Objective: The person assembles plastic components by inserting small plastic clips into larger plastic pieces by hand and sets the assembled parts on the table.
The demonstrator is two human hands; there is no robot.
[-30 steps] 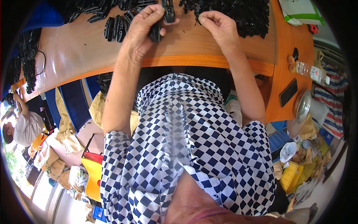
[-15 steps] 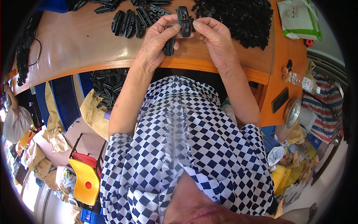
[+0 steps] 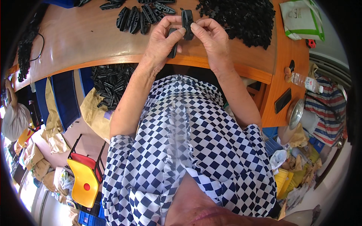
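Above the near edge of the table, my left hand (image 3: 163,42) is closed round a long black plastic part (image 3: 187,22), held upright between thumb and fingers. A second black plastic part (image 3: 172,44) is tucked in the same palm, its lower end sticking out below the thumb. My right hand (image 3: 214,40) pinches the right side of the upright part with thumb and forefinger. Whether a small piece sits between those fingertips is hidden. Just left of my hands lie several similar black parts (image 3: 144,23) on the tabletop.
A large heap of small black pieces (image 3: 241,22) covers the table's far right. Beside it are a white-and-green bag (image 3: 301,20), a plastic bottle (image 3: 305,82) and a dark phone (image 3: 283,101). An open bag of black parts (image 3: 111,84) stands below the table's left edge, near a yellow chair (image 3: 82,184).
The upright part has turned, so its hollow, open side no longer faces up. My right thumb and forefinger have moved left and now press against it.
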